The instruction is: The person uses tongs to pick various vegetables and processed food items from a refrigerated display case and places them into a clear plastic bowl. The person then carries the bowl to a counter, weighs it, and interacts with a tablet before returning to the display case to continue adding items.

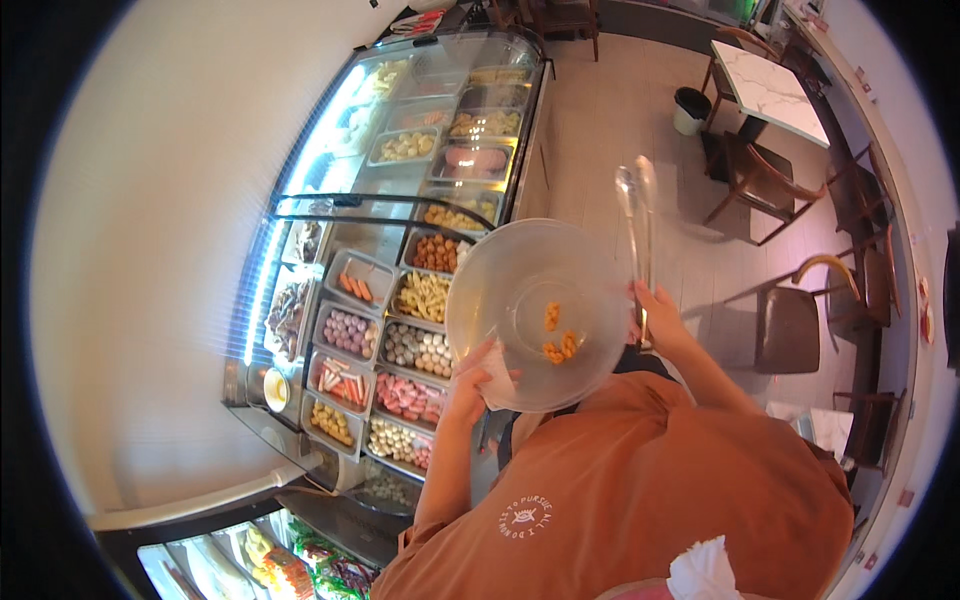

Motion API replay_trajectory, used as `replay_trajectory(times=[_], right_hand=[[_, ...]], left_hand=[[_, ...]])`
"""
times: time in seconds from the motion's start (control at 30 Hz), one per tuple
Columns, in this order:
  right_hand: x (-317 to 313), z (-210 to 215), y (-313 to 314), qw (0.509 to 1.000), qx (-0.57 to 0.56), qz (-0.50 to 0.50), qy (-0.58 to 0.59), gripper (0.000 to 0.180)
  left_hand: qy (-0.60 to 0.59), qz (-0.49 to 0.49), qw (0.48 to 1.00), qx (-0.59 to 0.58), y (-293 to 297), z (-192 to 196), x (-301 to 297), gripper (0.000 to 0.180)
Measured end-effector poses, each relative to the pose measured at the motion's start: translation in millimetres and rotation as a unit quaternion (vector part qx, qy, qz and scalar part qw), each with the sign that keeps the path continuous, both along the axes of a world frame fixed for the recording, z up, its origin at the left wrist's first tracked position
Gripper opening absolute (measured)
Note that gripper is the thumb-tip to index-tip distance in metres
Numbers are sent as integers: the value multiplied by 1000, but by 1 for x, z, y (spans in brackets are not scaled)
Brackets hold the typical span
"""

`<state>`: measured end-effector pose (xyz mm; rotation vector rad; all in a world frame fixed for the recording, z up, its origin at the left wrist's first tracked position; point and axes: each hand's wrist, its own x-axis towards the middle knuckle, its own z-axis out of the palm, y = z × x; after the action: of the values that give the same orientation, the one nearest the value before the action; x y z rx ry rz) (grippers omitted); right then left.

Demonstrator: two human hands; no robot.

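A large translucent plastic bowl (490, 275) is held in front of my body, with a few small orange food pieces (565, 347) on its bottom. My left hand (468, 388) is closed on the bowl's near left edge, and a white piece of paper (497, 378) lies between the fingers and the wall. Beside the right rim, my right hand (655, 312) grips metal tongs (645, 220) near their lower end. The tongs point up and away, apart from any food. Whether the right fingers also touch the bowl cannot be made out.
On the left stands a lit glass display case (540, 130) with several trays of food balls, sticks and sausages (410, 398). Below it is a chiller of packaged goods (265, 560). To the right are wooden chairs (790, 325), a marble-patterned table (770, 85) and a bin (690, 110).
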<state>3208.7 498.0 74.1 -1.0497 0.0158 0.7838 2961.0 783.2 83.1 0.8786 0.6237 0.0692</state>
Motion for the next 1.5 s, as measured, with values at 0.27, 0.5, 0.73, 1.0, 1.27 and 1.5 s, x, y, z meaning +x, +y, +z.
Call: replay_trajectory(times=[0.27,0.5,0.73,1.0,1.27,1.5], right_hand=[[405,37,262,952,-172,106,-231,28],[668,-47,520,868,-255,140,-402,25],[908,-83,709,739,-383,143,-536,31],[1243,-101,919,682,-360,179,-610,32],[1448,-123,1077,581,-344,217,-705,32],[1457,-118,1116,651,-389,193,-622,29]], left_hand=[[-34,255,966,24,129,21,270,84],[-47,349,935,33,291,-16,455,83],[-35,409,910,51,424,-11,616,86],[-9,496,867,42,511,14,808,88],[34,618,785,-39,562,35,1041,85],[53,605,795,2,573,57,1091,88]])
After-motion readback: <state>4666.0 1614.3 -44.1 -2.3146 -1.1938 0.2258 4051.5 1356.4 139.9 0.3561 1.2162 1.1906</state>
